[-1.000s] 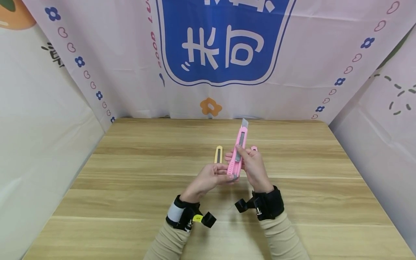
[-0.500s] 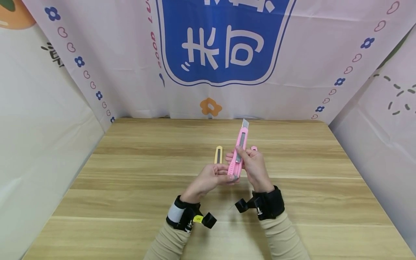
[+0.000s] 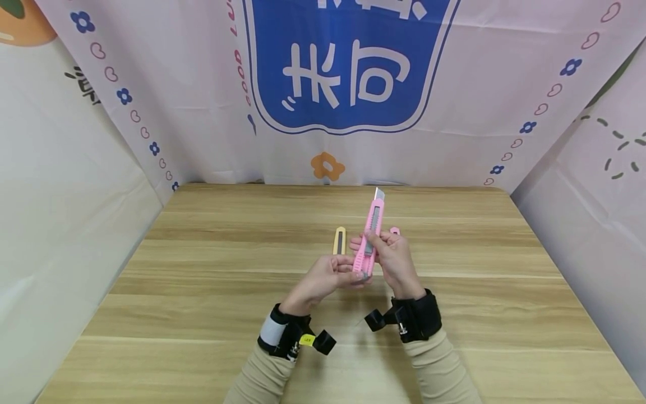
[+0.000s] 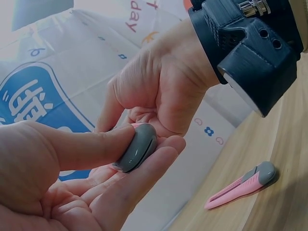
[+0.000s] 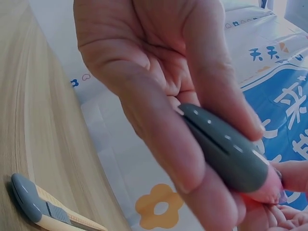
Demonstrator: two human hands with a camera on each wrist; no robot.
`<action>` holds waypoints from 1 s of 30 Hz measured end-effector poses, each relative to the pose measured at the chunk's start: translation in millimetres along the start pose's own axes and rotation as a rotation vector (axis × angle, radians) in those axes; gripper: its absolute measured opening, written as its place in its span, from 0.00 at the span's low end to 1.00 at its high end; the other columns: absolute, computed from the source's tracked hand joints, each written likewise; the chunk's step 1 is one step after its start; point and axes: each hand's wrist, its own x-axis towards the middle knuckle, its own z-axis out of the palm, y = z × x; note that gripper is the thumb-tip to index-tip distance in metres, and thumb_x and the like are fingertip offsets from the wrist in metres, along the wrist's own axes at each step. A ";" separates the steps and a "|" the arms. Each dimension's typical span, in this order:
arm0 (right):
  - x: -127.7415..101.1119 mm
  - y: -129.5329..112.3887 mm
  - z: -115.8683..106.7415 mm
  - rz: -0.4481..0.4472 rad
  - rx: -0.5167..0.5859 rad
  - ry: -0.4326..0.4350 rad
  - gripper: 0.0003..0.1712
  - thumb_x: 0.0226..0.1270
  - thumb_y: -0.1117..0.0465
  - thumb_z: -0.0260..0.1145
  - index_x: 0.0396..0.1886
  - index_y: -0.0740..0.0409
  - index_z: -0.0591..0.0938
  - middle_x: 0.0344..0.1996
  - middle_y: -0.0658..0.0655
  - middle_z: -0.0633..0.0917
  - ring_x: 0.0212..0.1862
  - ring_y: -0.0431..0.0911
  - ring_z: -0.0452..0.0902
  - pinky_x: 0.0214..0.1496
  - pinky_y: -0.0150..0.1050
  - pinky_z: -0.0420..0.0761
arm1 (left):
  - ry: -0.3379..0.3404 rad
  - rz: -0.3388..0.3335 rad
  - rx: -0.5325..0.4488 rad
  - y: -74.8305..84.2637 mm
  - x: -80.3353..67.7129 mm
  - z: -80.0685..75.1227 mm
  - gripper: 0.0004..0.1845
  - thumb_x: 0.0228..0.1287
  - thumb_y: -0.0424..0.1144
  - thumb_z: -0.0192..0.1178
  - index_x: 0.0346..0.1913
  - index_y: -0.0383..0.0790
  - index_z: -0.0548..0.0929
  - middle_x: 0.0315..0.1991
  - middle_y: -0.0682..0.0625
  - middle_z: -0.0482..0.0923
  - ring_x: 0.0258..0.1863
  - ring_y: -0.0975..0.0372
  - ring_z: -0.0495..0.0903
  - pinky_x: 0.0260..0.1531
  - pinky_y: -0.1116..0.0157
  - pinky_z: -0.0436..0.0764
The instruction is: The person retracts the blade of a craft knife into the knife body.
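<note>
The desk carries two spare cutters: a yellow cutter lying flat just left of the hands and a second pink one, mostly hidden behind the right hand in the head view. No box, tray or other container shows. Held above the desk, tip up with a short length of blade out, is the pink cutter. The right hand wraps its body, thumb on the slider side; the left hand pinches its grey end cap between thumb and fingers. It looks light, stiff plastic, ribbed enough not to slip; best held by the body, away from the sharp, brittle blade.
</note>
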 end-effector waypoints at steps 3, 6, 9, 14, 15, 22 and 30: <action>-0.3 0.0 0.0 -0.003 0.000 0.003 0.19 0.73 0.65 0.55 0.51 0.80 0.75 0.38 0.65 0.89 0.38 0.45 0.89 0.43 0.32 0.88 | -0.004 0.007 0.004 -0.3 0.1 -0.4 0.18 0.65 0.26 0.56 0.57 0.24 0.74 0.50 0.30 0.81 0.52 0.42 0.82 0.55 0.52 0.82; -0.7 -0.3 0.0 -0.004 0.011 0.001 0.19 0.73 0.66 0.54 0.52 0.81 0.74 0.38 0.65 0.89 0.38 0.45 0.89 0.43 0.32 0.88 | -0.004 0.005 0.000 -0.7 0.5 -0.4 0.18 0.65 0.26 0.56 0.58 0.24 0.74 0.50 0.30 0.81 0.52 0.43 0.82 0.55 0.53 0.83; -1.5 -0.7 -0.4 -0.002 0.015 -0.019 0.20 0.73 0.66 0.55 0.54 0.80 0.73 0.36 0.61 0.90 0.39 0.45 0.89 0.45 0.33 0.88 | -0.001 -0.003 -0.007 -0.7 0.7 -0.3 0.18 0.65 0.26 0.56 0.58 0.24 0.74 0.50 0.30 0.81 0.52 0.43 0.82 0.55 0.54 0.83; -3.0 -1.3 -1.3 0.007 0.013 -0.062 0.21 0.72 0.66 0.56 0.58 0.77 0.72 0.35 0.55 0.91 0.41 0.43 0.89 0.48 0.34 0.87 | 0.006 -0.015 -0.010 -0.7 -0.4 -0.7 0.19 0.65 0.26 0.56 0.58 0.25 0.74 0.51 0.31 0.81 0.52 0.44 0.83 0.54 0.57 0.84; -3.1 -1.5 -1.3 0.009 0.015 -0.067 0.21 0.72 0.66 0.55 0.59 0.77 0.71 0.36 0.55 0.91 0.40 0.41 0.89 0.48 0.34 0.87 | 0.010 -0.019 -0.017 -0.2 -1.1 -0.7 0.19 0.65 0.26 0.56 0.58 0.26 0.74 0.51 0.31 0.81 0.52 0.45 0.83 0.54 0.57 0.84; -2.7 -4.0 -0.2 0.042 0.025 -0.081 0.23 0.74 0.64 0.54 0.62 0.76 0.70 0.39 0.57 0.90 0.38 0.38 0.88 0.50 0.34 0.87 | 0.036 -0.041 -0.055 1.6 -2.3 0.9 0.20 0.64 0.27 0.57 0.60 0.27 0.74 0.52 0.33 0.81 0.51 0.49 0.85 0.58 0.55 0.81; -0.9 -3.9 -0.7 0.087 -0.007 -0.053 0.24 0.75 0.59 0.54 0.60 0.75 0.72 0.40 0.58 0.90 0.41 0.41 0.89 0.49 0.34 0.87 | 0.048 -0.029 -0.059 0.4 0.0 1.8 0.20 0.64 0.27 0.58 0.58 0.26 0.74 0.51 0.32 0.82 0.48 0.50 0.86 0.58 0.52 0.81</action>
